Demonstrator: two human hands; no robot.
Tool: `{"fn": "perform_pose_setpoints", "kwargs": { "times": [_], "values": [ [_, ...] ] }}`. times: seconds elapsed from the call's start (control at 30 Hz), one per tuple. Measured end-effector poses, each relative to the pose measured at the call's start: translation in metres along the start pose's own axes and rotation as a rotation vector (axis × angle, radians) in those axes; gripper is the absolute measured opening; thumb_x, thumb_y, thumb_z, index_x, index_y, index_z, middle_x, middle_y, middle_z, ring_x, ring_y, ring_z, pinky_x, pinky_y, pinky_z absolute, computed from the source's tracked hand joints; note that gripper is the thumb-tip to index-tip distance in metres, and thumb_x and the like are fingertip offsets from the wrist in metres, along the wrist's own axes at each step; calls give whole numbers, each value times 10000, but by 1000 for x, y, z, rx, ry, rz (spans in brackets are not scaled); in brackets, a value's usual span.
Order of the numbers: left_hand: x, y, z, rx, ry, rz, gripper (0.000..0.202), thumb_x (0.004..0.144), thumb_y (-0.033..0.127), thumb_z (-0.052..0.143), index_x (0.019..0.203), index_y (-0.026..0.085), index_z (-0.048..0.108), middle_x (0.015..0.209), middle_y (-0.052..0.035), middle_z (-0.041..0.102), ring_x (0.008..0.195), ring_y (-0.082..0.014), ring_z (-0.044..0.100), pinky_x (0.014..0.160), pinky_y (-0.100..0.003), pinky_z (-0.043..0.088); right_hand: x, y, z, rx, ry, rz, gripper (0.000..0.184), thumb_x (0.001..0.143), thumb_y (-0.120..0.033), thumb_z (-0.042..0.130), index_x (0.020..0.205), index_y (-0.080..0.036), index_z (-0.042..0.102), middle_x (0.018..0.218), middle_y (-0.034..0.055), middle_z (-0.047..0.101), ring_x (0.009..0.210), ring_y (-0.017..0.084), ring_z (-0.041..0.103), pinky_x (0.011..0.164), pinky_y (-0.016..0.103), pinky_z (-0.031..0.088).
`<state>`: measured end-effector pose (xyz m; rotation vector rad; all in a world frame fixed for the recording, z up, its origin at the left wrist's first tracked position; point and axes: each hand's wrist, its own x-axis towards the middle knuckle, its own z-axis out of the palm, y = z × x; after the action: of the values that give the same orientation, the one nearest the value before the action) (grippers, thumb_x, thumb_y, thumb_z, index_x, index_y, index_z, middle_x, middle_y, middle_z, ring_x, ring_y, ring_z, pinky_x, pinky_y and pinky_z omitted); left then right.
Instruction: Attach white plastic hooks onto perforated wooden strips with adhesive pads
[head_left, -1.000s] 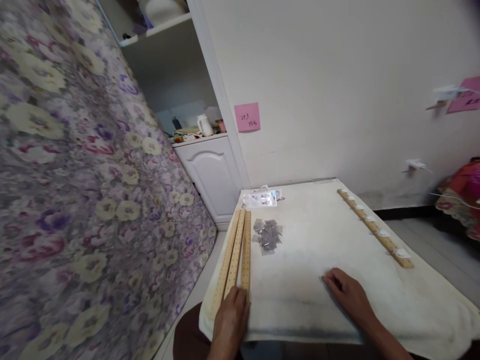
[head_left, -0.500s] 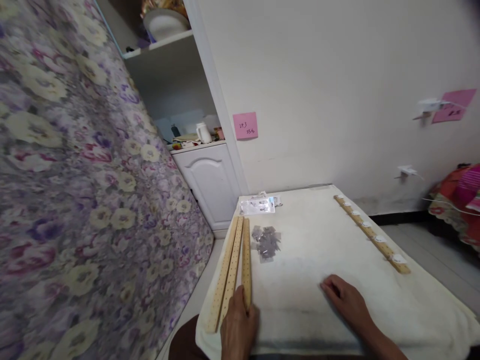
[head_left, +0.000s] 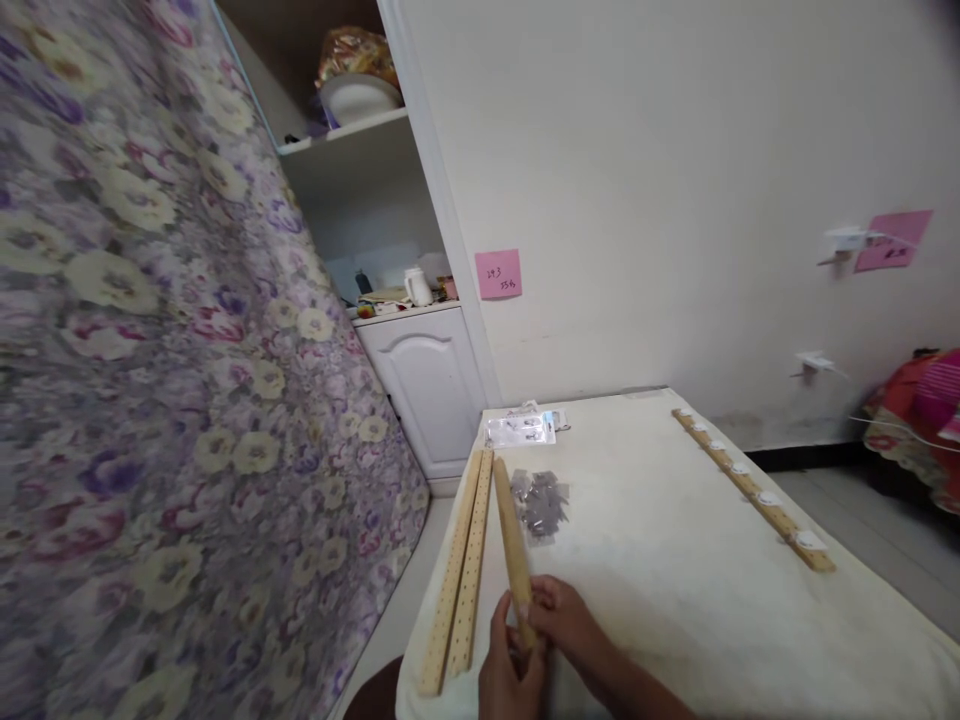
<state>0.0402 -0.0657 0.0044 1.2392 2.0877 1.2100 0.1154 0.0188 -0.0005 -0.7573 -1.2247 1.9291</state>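
Observation:
Both my hands grip the near end of one perforated wooden strip (head_left: 511,540), which is lifted and angled away from the others. My left hand (head_left: 506,675) holds it from below and my right hand (head_left: 571,628) closes on it from the right. Two more perforated strips (head_left: 463,560) lie side by side on the white cloth-covered table (head_left: 675,590). A pile of small clear bags with dark parts (head_left: 541,502) lies just right of the strips. A larger clear packet (head_left: 520,429) sits at the table's far left corner.
A wooden strip with white pads (head_left: 750,488) lies along the table's right side. A flowered fabric surface (head_left: 150,400) rises at the left. A white cabinet (head_left: 424,385) with shelves stands behind. Pink notes (head_left: 497,273) hang on the wall. Red cloth (head_left: 919,410) lies at right.
My right hand left the cloth and joined my left hand on the rightmost strip. That strip has been picked up and swung out of line with the other two.

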Motion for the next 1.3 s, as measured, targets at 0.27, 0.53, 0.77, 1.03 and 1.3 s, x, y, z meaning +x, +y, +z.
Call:
{"fn": "perform_pose_setpoints", "kwargs": {
  "times": [0.27,0.53,0.77,1.03,1.3],
  "values": [
    [-10,-7,-3,-179,-38,26,741,794,640,415,1347,151,363,799,-7,585,552,-133,534,550,-267,440,-29,-1,-47,36,-109,-21,316,555,-294,707,838,-160,664,677,-2,654,612,145,585,598,263,452],
    [1,-5,-4,-273,107,-26,703,752,685,470,1244,183,475,836,6,586,526,-105,535,522,-246,433,-96,-44,-149,-113,-53,6,446,697,-522,620,978,-182,684,676,19,589,576,138,513,545,259,386],
    [7,-17,-4,-169,87,35,648,756,609,523,1227,164,508,974,-60,627,756,-167,623,677,-292,523,-125,-81,-227,-420,-1,97,465,773,-554,505,1015,-199,681,774,72,669,594,178,580,522,271,419],
    [35,-19,0,168,119,242,511,854,380,425,1301,133,440,1376,-150,456,1302,-264,394,1081,-466,342,-111,-73,-269,-967,275,-188,437,623,-257,663,1058,-218,658,1078,92,657,1033,274,582,930,390,436],
    [67,-18,23,343,167,247,572,828,263,414,1363,69,354,1383,-172,447,1329,-286,354,1123,-478,264,-113,-51,-288,-1126,469,-305,360,710,-312,612,1052,-210,653,1123,103,615,1085,267,537,981,423,404]
  ]
}}
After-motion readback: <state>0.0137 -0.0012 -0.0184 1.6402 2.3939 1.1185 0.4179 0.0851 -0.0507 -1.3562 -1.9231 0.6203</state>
